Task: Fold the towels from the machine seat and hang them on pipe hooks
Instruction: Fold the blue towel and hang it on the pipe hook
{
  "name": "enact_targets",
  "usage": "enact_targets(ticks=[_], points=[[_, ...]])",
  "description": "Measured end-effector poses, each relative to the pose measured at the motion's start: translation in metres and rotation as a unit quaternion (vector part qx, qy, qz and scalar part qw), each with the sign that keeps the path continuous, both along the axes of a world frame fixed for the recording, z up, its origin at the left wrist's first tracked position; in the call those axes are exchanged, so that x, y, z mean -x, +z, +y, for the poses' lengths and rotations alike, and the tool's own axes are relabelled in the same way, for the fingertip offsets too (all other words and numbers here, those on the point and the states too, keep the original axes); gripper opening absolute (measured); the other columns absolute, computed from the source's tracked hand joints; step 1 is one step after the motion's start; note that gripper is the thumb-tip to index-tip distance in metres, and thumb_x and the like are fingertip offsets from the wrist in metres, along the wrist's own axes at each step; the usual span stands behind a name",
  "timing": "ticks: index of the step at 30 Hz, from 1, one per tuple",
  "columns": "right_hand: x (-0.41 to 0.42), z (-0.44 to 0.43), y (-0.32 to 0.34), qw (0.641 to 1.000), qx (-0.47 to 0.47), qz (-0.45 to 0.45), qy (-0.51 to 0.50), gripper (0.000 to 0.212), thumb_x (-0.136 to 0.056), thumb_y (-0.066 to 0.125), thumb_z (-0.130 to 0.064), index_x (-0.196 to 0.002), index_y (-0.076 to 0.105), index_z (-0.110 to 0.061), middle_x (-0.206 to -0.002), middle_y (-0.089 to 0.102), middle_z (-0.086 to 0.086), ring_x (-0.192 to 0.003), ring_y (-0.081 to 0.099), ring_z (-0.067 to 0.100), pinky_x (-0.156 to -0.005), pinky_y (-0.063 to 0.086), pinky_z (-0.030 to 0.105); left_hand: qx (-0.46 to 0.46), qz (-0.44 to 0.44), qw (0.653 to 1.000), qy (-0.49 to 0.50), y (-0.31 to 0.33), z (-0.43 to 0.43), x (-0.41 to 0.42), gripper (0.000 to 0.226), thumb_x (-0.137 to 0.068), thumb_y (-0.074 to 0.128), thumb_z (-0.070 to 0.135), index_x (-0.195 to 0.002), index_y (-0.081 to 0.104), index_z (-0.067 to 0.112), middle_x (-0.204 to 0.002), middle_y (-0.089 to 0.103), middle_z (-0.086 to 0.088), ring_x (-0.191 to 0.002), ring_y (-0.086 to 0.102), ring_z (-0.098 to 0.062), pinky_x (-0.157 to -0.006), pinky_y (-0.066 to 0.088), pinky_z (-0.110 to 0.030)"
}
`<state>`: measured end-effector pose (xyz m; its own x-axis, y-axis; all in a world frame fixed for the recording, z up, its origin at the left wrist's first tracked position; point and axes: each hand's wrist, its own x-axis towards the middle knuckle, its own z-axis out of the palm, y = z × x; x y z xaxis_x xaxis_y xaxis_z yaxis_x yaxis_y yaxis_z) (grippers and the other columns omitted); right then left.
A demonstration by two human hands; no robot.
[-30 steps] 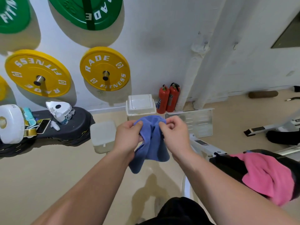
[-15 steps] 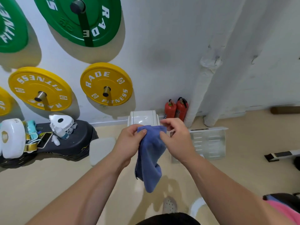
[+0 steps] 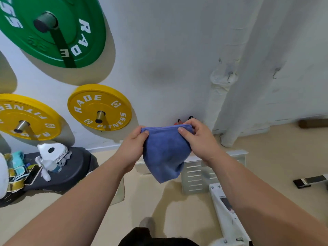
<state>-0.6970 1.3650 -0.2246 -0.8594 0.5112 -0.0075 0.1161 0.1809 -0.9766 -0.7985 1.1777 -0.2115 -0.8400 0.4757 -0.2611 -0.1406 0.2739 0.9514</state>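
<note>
Towel (image 3: 165, 153), blue and apparently folded, hangs pinched at its top corners by left hand (image 3: 133, 148) and right hand (image 3: 198, 141); hanging it on a pipe hook (image 3: 229, 78) looks left to do.

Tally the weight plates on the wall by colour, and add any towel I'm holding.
green plate: 1
yellow plates: 2
blue towel: 1
Total: 4

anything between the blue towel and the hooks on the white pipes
Nothing visible. The left hand and right hand pinch the folded blue towel; only open air lies between it and the small metal hooks on the white wrapped pipes.
</note>
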Motion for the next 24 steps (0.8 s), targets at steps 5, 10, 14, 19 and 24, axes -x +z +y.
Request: enact_targets(ticks=[5,10,14,19,24], points=[[0.044,0.034,-0.001,0.995,0.026,-0.012,-0.092,0.009,-0.099,0.061,-0.027,-0.095,0.061,-0.019,-0.090,0.066,0.001,-0.078,0.060,0.012,-0.072,0.050,0.033,-0.108,-0.148,0.980,-0.082,-0.021,0.051,0.048,0.032,-0.097,0.063,0.027,-0.125,0.067,0.012,-0.119,0.074,-0.007,-0.111,0.069,-0.024,-0.089,0.054,-0.037],[0.076,0.073,0.004,0.976,0.114,-0.004,-0.185,0.011,-0.099,0.063,-0.028,-0.100,0.063,-0.017,-0.091,0.070,-0.001,-0.081,0.066,0.012,-0.065,0.053,0.022,-0.071,-0.148,0.975,-0.149,-0.039,0.091,0.087,0.025,-0.095,0.064,0.007,-0.120,0.069,0.009,-0.115,0.076,-0.008,-0.110,0.070,-0.028,-0.094,0.056,-0.041],[0.082,0.089,-0.014,0.973,0.203,-0.031,-0.108,0.044,-0.088,0.077,-0.028,-0.126,0.056,-0.029,-0.118,0.073,-0.010,-0.112,0.069,0.013,-0.093,0.056,0.035,-0.088,-0.145,0.969,-0.177,-0.026,0.128,0.124,0.024,-0.098,0.059,0.007,-0.120,0.067,0.009,-0.111,0.076,-0.008,-0.104,0.073,-0.024,-0.086,0.058,-0.037],[0.101,0.093,-0.039,0.972,0.184,-0.063,-0.129,0.110,-0.074,0.078,-0.004,-0.155,0.015,-0.045,-0.137,0.063,0.009,-0.123,0.064,0.023,-0.097,0.056,0.042,-0.082,-0.202,0.967,-0.135,-0.010,0.166,0.169,0.010,-0.097,0.061,0.006,-0.103,0.068,0.003,-0.087,0.077,-0.010,-0.076,0.074,-0.019,-0.063,0.059,-0.027],[0.121,0.119,-0.023,0.955,0.111,-0.017,-0.276,0.041,-0.091,0.064,0.000,-0.121,0.049,-0.025,-0.061,0.068,-0.008,-0.063,0.069,0.010,-0.060,0.055,0.026,-0.025,-0.204,0.966,-0.154,-0.019,0.191,0.187,0.061,-0.085,0.078,0.010,-0.137,0.047,0.014,-0.110,0.070,-0.016,-0.102,0.069,-0.031,-0.094,0.055,-0.043]])
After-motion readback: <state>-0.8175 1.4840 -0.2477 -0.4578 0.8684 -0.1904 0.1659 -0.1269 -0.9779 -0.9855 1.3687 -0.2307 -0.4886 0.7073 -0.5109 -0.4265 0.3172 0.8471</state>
